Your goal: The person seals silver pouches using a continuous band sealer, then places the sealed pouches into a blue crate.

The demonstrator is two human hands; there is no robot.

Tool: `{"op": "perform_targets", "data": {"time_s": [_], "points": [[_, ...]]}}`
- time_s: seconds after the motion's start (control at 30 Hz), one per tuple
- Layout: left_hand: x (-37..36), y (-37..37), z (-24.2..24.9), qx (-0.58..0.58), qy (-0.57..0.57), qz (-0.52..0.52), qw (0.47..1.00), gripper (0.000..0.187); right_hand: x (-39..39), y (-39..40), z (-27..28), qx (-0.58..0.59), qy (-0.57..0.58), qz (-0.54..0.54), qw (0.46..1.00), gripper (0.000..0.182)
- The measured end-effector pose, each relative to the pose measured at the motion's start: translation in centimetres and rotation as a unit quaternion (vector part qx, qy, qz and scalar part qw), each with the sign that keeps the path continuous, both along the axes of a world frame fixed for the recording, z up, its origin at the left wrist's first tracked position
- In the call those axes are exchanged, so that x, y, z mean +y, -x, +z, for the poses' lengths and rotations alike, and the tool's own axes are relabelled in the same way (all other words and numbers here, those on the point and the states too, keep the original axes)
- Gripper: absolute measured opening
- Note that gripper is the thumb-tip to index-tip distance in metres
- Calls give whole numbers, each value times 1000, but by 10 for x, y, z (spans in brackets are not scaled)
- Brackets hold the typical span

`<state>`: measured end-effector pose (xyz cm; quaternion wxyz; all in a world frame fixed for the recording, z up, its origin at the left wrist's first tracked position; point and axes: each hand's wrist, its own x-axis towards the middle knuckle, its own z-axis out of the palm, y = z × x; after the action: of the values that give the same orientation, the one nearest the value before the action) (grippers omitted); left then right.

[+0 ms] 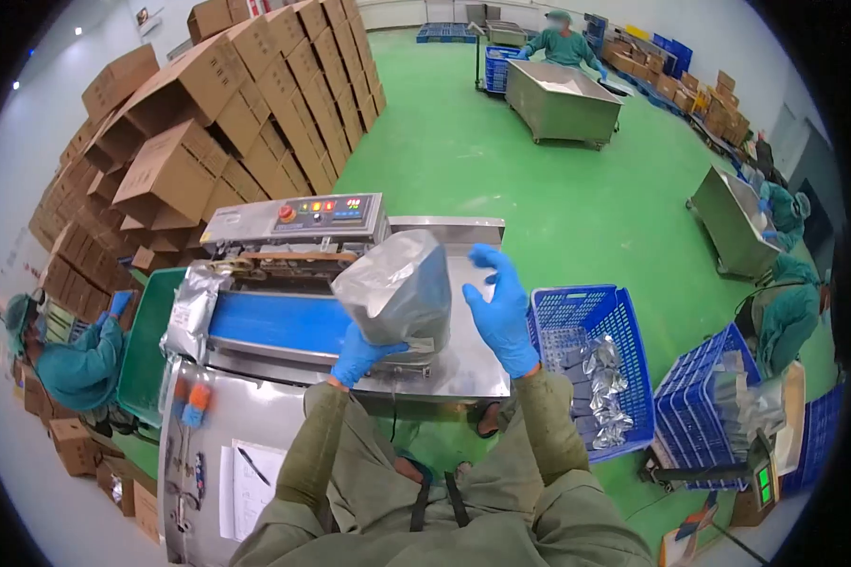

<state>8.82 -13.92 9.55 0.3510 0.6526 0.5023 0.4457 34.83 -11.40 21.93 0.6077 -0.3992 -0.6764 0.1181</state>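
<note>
A large silver foil bag [399, 288] stands upright over the steel table, beside the right end of the sealing machine [293, 222]. My left hand [361, 357], in a blue glove, grips the bag at its lower left. To the right of the bag, apart from it, my right hand [503, 312] is raised with its fingers spread and nothing in it. Another foil bag [194, 307] lies at the left end of the blue conveyor belt [274, 323]. Several foil packs [603, 392] lie in the blue crate [638, 354] at my right.
Stacked cardboard boxes [246, 104] rise behind the machine. A co-worker [80, 364] is at the left by a green bin [147, 350]. More people and steel carts [563, 104] are farther off. A notebook [253, 482] and pen lie on the near steel table.
</note>
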Motion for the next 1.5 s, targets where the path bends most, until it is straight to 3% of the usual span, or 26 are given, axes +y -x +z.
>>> {"op": "perform_targets", "data": {"time_s": [0.07,0.13,0.2,0.3,0.37,0.43,0.53,0.7,0.77,0.9,1.0,1.1,1.2,1.23,1.3,1.33,1.37,1.47,1.5], "points": [[-7,-2,50,10,115,-60,991,84,5,6,-41,83,147,114,979,24],[-7,12,49,12,18,-55,998,55,7,-4,-48,11,140,85,987,21],[-7,27,78,56,-64,-31,996,48,13,-11,-39,-43,121,71,989,18],[-23,28,136,69,-16,-45,996,33,1,-13,-23,-98,60,76,991,14],[-21,33,130,207,-155,-31,966,24,2,-18,-22,-137,-46,68,987,14],[-13,51,120,345,-271,-27,898,13,3,-39,-39,-200,-103,13,974,12],[-15,92,116,366,-253,55,894,9,-1,-57,-54,-204,-116,-24,972,20],[-15,7,132,96,-213,-18,972,14,-15,-38,-46,-142,-57,18,988,22],[-23,-9,149,47,-90,-108,989,19,-16,-32,-40,-150,-62,19,987,21],[-26,-1,163,142,-115,-138,973,18,-21,-26,-37,-132,-26,35,990,19],[-24,13,157,322,-155,-113,927,24,-18,-33,-48,-183,-62,6,981,24],[-19,41,152,658,-170,-80,729,33,-11,-67,-73,-304,-148,-17,941,38],[-15,50,119,464,-429,19,775,38,-7,-58,-63,-183,-179,21,966,48],[-20,35,128,410,-403,39,817,38,-16,-44,-40,-130,-143,16,981,36],[-16,9,93,108,-302,41,946,31,-23,-31,-49,-86,-48,31,995,23],[-15,-3,81,-49,-242,42,968,28,-25,-23,-51,-63,-4,38,997,16],[-17,-16,81,-145,-148,107,972,16,-29,-13,-43,-22,31,1,999,6],[-6,-17,96,-146,-38,171,974,18,-29,5,-22,107,116,-16,987,15],[8,-17,94,-162,-60,201,964,19,-17,9,-24,120,164,-17,979,18]]}}
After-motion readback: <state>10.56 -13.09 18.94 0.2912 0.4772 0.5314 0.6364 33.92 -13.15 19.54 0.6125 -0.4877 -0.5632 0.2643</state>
